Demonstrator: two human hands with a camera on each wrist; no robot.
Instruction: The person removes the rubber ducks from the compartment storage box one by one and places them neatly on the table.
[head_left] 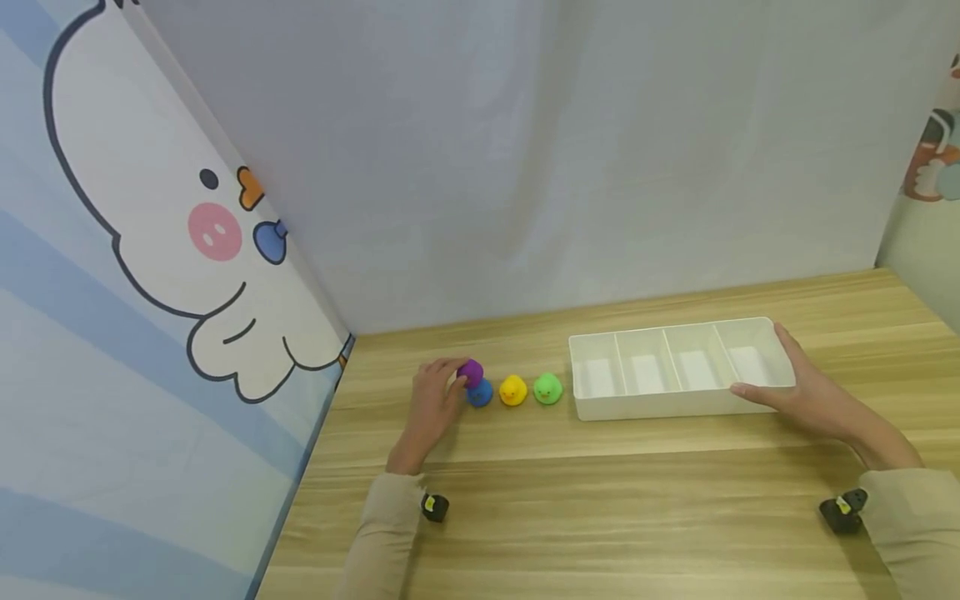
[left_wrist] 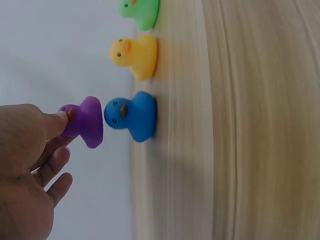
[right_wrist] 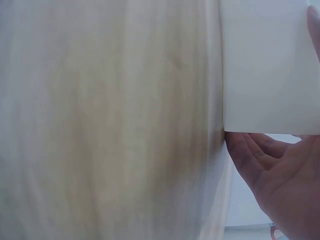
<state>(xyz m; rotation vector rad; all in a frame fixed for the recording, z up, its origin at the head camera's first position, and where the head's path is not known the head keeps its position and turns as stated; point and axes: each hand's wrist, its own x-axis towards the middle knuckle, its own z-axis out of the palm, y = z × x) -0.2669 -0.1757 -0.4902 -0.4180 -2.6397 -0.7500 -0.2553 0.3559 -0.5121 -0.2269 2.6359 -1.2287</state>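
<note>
My left hand (head_left: 433, 398) pinches a purple rubber duck (left_wrist: 91, 121) by its head, between thumb and fingers. That duck hangs just over a blue rubber duck (left_wrist: 142, 116) standing on the table. To the right of the blue one, a yellow duck (head_left: 513, 390) and a green duck (head_left: 548, 389) stand in a row. Beyond them lies a long white tray (head_left: 652, 407) with several bare compartments. Its right end is gripped by my right hand (head_left: 821, 400), the thumb on the front wall and the other fingers around the end. Most of those fingers are hidden in the head view.
The wood-grain table (head_left: 570, 517) runs back to a pale grey curtain (head_left: 450, 167). At the left stands a blue-striped panel (head_left: 150, 350) with a cartoon bird, close along the table's left edge.
</note>
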